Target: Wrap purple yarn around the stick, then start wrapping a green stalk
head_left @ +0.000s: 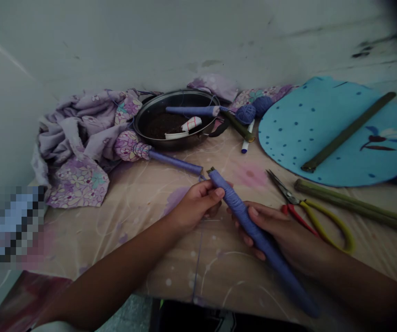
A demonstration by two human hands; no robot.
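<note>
A stick wrapped in purple-blue yarn (243, 214) slants across the front of the table, its bare green tip showing at the upper end. My left hand (198, 203) pinches it near that tip, thumb on top, with a bit of yarn by the fingers. Around its middle, my right hand (270, 226) is closed, thumb along the upper side. Just beyond the tip lies another yarn-wrapped stick (177, 162), joined to a round bundle of floral cloth (132, 145). Scissors with red and yellow handles (302, 203) lie open right of my right hand.
A dark pan (143, 131) holding brown material and a wrapped stick stands at the back. Yarn balls (245, 114) and a marker (248, 138) sit beside it. Green stems (357, 205) lie at right, one on a blue round mat (288, 133). Crumpled cloth (84, 120) is at left.
</note>
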